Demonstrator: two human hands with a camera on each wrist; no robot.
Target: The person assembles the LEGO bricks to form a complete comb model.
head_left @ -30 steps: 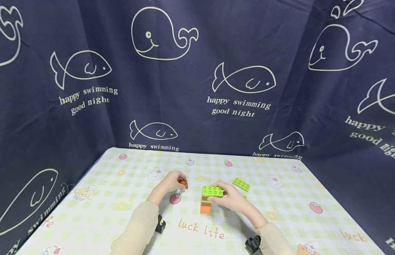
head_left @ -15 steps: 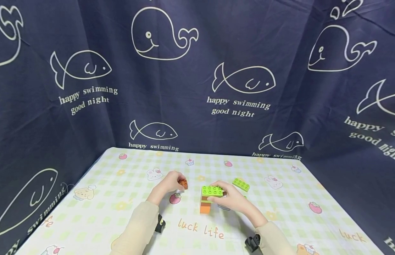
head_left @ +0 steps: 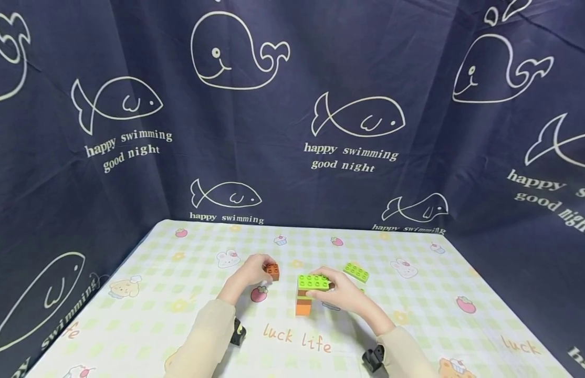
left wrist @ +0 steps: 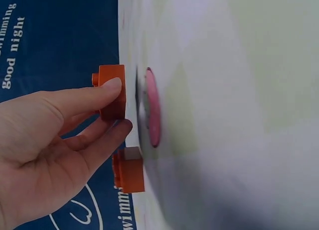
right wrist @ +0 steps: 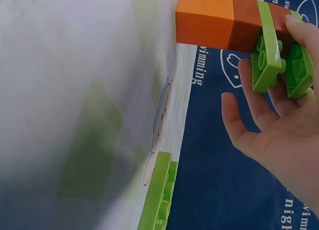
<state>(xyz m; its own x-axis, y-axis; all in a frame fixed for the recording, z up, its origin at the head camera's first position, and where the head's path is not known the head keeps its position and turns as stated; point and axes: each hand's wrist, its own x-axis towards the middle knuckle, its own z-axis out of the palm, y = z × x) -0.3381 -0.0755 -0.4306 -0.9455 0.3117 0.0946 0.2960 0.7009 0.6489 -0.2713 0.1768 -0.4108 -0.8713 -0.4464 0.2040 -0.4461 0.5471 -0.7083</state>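
Note:
My left hand (head_left: 256, 270) pinches a small reddish-brown toy building brick (left wrist: 113, 93) between thumb and fingers. Just beside those fingers, a second reddish-brown brick (left wrist: 130, 175) shows in the left wrist view. My right hand (head_left: 342, 290) grips the upper part of an upright brick tower (head_left: 303, 303). Its orange base (right wrist: 204, 18) carries a brown brick (right wrist: 244, 23), a green plate (right wrist: 266, 38), another brown layer and a green top plate (head_left: 313, 282). In the right wrist view the thumb lies against the upper layers, and two fingers stretch out below the green plates.
A loose green studded plate (head_left: 356, 272) lies on the patterned tablecloth (head_left: 292, 362), behind my right hand. Part of another green piece (head_left: 362, 290) peeks out beside that hand. A dark blue printed curtain (head_left: 273, 131) surrounds the table at the back and sides.
My left fingers have shifted slightly on the reddish-brown brick, and more of its studded top shows. The right hand and the tower hold nearly the same place.

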